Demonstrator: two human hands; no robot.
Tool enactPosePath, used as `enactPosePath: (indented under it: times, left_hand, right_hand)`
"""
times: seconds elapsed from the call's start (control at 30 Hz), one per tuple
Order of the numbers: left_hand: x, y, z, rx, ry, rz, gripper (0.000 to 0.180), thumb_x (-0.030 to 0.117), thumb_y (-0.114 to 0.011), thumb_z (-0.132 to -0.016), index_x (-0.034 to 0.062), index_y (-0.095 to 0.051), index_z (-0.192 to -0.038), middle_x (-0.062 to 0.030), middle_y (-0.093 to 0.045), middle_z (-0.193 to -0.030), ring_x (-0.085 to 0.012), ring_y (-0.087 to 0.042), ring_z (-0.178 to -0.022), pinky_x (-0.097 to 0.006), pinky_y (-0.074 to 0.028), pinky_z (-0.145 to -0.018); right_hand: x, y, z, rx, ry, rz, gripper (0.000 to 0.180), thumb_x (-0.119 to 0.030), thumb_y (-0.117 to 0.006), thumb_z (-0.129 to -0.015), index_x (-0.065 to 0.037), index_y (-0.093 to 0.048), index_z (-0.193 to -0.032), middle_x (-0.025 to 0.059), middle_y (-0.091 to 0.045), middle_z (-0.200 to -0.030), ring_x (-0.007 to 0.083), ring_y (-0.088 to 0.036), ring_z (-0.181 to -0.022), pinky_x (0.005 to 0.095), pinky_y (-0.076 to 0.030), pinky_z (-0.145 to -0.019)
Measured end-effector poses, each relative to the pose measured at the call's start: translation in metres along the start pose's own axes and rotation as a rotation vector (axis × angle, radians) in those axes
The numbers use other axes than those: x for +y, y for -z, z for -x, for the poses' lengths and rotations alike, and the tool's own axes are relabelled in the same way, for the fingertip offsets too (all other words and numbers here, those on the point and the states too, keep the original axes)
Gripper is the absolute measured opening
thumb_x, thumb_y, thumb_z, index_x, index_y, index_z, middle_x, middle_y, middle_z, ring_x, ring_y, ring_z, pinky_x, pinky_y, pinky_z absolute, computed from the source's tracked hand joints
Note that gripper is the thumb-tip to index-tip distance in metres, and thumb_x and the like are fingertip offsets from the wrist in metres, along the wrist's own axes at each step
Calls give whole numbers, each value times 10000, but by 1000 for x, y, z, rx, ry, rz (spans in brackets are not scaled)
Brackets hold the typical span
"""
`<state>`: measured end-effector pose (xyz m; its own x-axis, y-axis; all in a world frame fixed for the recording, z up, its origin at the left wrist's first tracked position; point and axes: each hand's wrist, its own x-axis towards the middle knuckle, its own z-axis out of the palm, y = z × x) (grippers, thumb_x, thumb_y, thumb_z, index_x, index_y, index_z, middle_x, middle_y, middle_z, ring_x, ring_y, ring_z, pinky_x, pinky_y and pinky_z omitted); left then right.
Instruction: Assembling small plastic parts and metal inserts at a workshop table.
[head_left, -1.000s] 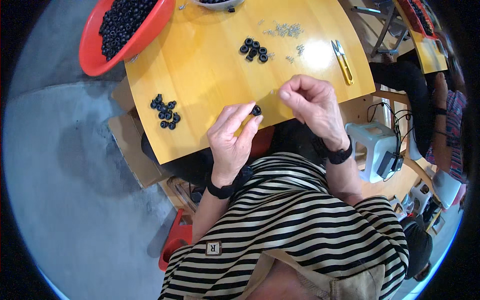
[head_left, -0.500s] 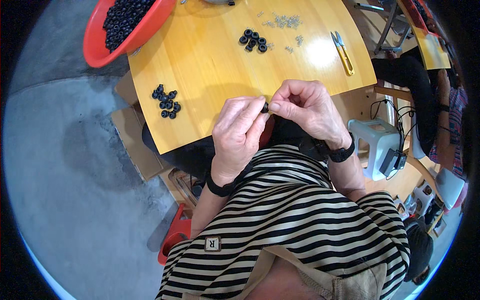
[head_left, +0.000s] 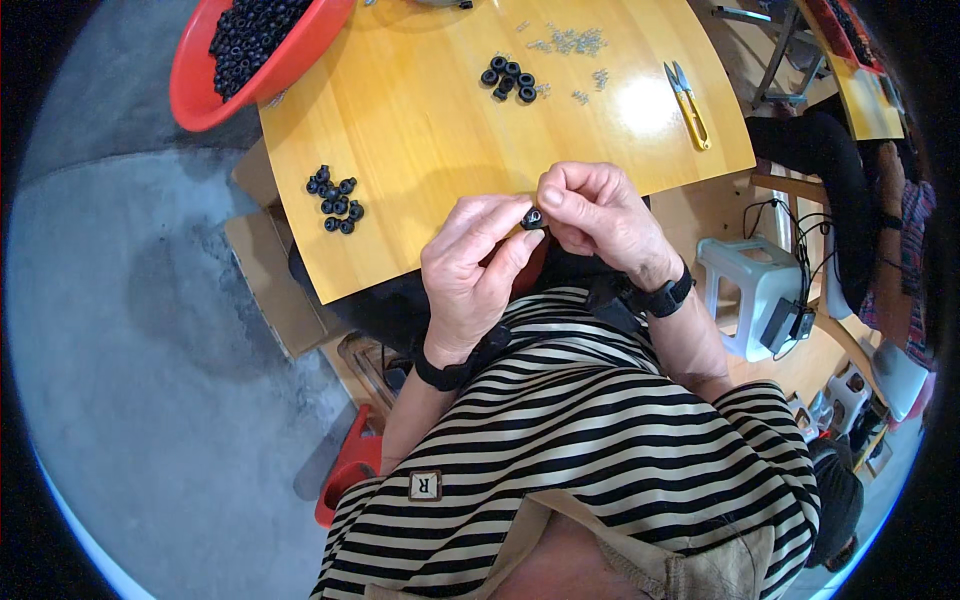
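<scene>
Left hand (head_left: pixel 466 270) has a black part (head_left: pixel 533 218) pinched tight, right hand (head_left: pixel 597 212) curled just beside it, can't tell what's inside. Clumsy nudge could pop the part loose.

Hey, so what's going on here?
Someone holds a small black part in the left hand, with the right hand close at it; whether that one grips anything is unclear. On the table are a left cluster and a far cluster of black parts, tiny pale bits and snips.
</scene>
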<state>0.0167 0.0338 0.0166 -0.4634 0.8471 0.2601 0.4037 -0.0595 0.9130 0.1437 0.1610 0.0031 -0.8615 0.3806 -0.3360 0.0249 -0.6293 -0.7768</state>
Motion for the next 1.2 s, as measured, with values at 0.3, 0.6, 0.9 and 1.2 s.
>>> enactPosePath:
  times: [0.3,0.6,0.9,1.2]
  left_hand:
    - [0,-4,-7,28,-90,40,272,-6,-740,-751,1,-703,-1021,-128,-645,-1052,-282,-625,-1023,-345,-503,-876]
    - [-5,-8,-11,42,-135,-139,287,-7,-743,-750,2,-693,-1032,-135,-674,-1013,-305,-654,-966,-359,-525,-841]
    - [-12,-8,-20,26,-81,-166,268,-37,-722,-762,-12,-684,-1026,-138,-682,-978,-293,-659,-939,-361,-523,-826]
    - [-18,-5,-35,33,98,-107,272,-57,-719,-755,-48,-682,-1024,-138,-689,-993,-223,-651,-927,-299,-497,-816]
  right_hand:
    - [-6,-3,6,63,-12,42,268,-305,-651,-931,-56,-656,-832,-42,-539,-627,29,-440,-504,184,-328,-440]
    - [5,-13,0,161,257,305,253,-249,-635,-945,-6,-652,-876,-43,-570,-664,15,-466,-593,198,-383,-510]
    - [0,-3,-13,91,83,167,272,-265,-617,-957,-9,-652,-871,-47,-559,-685,21,-444,-610,198,-369,-522]
    - [-23,12,-39,265,434,795,179,-166,-670,-880,5,-650,-928,90,-628,-829,192,-594,-708,324,-486,-628]
